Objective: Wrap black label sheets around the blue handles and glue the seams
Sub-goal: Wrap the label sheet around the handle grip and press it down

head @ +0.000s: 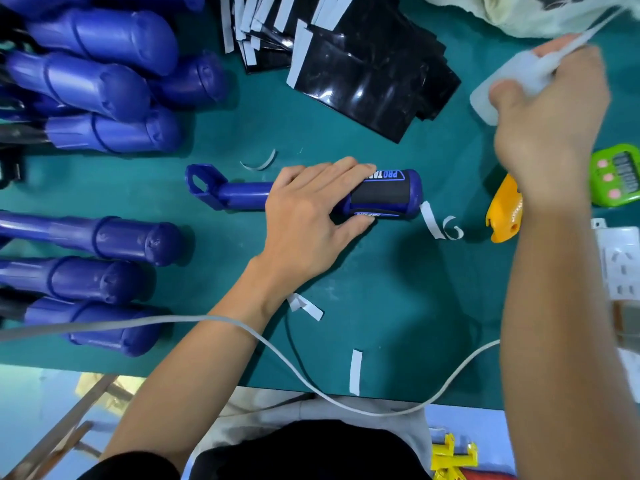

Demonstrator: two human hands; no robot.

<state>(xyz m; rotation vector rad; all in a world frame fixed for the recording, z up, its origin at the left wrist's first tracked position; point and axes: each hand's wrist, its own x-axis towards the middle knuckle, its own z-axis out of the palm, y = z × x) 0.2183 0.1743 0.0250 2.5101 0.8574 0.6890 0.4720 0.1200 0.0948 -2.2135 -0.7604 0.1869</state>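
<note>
A blue handle [410, 192] lies across the middle of the green table [381, 289], with a black label sheet [381, 192] wrapped round its thick end. My left hand [311, 220] grips this handle, fingers over the top and thumb below. My right hand [550, 109] is raised at the upper right and pinches a pale backing strip [588, 32], blurred by motion. A stack of black label sheets [367, 77] with white strips lies at the top middle.
Several bare blue handles [104, 88] fill the left side in two groups. A yellow tool [504, 213], a green timer [616, 174] and a white power strip [620, 265] sit on the right. Loose white strips [355, 372] lie scattered, and a grey cable [277, 355] crosses the front.
</note>
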